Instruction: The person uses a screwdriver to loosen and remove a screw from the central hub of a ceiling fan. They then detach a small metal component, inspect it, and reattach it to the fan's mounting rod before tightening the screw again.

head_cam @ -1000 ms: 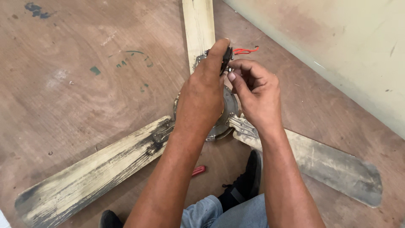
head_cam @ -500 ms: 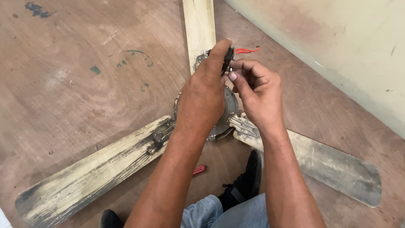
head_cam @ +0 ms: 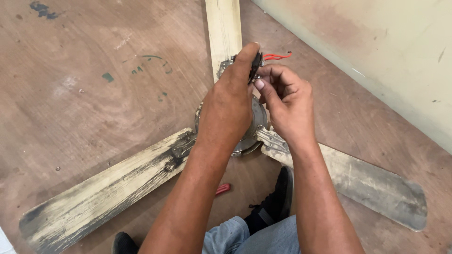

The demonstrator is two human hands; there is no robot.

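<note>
Head view: worn plywood floor [head_cam: 84,108] w/ an old three-blade ceiling fan [head_cam: 101,200] lying flat, dirty cream blades. Fan motor hub [head_cam: 256,124] sits mid-frame, mostly hidden under the wrists. Just above hub, left hand [head_cam: 228,108] pinches a small black part [head_cam: 256,66], prob. a capacitor; right hand [head_cam: 285,101] fingertips closed on its lower edge. Red wires [head_cam: 278,56] stick out beyond it. Best handled w/ firm left pinch, no tugging on wires. Red tool handle [head_cam: 222,189] lies below hub.

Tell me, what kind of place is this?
Probably a repair workshop floor. An old ceiling fan with dirty blades lies on worn, paint-flecked boards beside a scuffed wall, and a red-handled tool lies near it.
</note>
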